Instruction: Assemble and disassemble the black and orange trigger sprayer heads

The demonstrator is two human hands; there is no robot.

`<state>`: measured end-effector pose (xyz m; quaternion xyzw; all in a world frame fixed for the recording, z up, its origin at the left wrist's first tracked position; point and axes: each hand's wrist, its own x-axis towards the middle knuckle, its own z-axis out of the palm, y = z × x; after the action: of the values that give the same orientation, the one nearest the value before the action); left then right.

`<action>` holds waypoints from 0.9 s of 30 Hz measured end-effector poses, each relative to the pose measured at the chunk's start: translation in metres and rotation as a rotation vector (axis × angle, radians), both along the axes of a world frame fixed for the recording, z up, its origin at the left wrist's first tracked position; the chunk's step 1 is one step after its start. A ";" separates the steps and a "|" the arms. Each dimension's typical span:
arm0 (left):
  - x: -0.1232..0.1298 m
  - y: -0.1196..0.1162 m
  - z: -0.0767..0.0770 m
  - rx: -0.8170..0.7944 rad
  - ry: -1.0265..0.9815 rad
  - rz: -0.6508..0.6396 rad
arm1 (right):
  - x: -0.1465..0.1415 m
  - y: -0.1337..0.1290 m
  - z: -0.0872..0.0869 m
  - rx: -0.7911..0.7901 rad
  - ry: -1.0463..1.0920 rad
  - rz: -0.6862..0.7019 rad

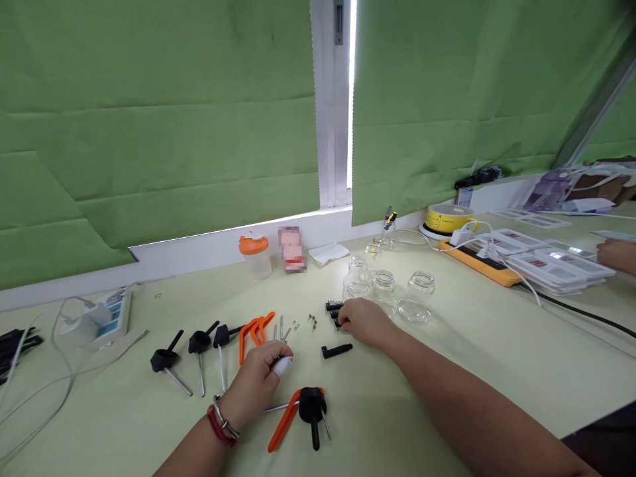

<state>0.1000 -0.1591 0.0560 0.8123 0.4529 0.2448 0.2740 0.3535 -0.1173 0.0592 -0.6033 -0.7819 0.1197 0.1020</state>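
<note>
My left hand [263, 371] is closed in a pinch, with a white wrap on the thumb; what its fingers hold is hidden. Just beyond it lie short metal pins [281, 326] and orange plastic handles [256, 329]. My right hand [368, 320] has its fingertips closed at a small group of black plastic parts [334, 306], one with a spring, partly covered by the fingers. A single black plastic piece [336, 350] lies between the hands. Nearer me rests a black knob-like part [312, 403] with metal rods, beside an orange handle [284, 424].
Several black parts with rods [199, 342] lie at left, near a power strip [112, 321] and cables. Glass jars [416, 298] stand beyond my right hand. An orange-lidded cup [256, 255] is at the back. Another person's hand [616, 255] is at far right, by stacked white trays [546, 268].
</note>
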 end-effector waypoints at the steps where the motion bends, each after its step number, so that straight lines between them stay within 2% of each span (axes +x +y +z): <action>1: 0.000 0.000 0.000 -0.005 0.002 0.001 | -0.001 -0.002 0.001 -0.010 0.027 0.035; 4: 0.000 0.000 0.000 -0.018 0.003 0.003 | -0.006 -0.007 0.003 -0.076 0.067 0.138; 7: 0.000 0.000 0.000 -0.015 0.004 0.002 | -0.007 -0.010 0.003 -0.095 0.037 0.164; 13: 0.000 0.001 0.000 -0.045 0.015 -0.002 | 0.003 -0.004 0.001 -0.092 -0.050 0.080; 18: -0.001 0.000 0.001 -0.065 0.020 -0.018 | 0.011 0.001 0.002 -0.094 -0.044 0.031; 24: -0.006 -0.002 0.003 -0.187 0.093 -0.137 | 0.012 -0.001 0.005 -0.080 -0.046 -0.004; 27: -0.007 -0.005 0.005 -0.199 0.162 -0.198 | 0.011 -0.001 0.006 -0.072 -0.055 -0.017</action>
<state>0.0935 -0.1645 0.0609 0.8389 0.4134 0.1041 0.3383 0.3648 -0.1183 0.0648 -0.6162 -0.7744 0.1303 0.0598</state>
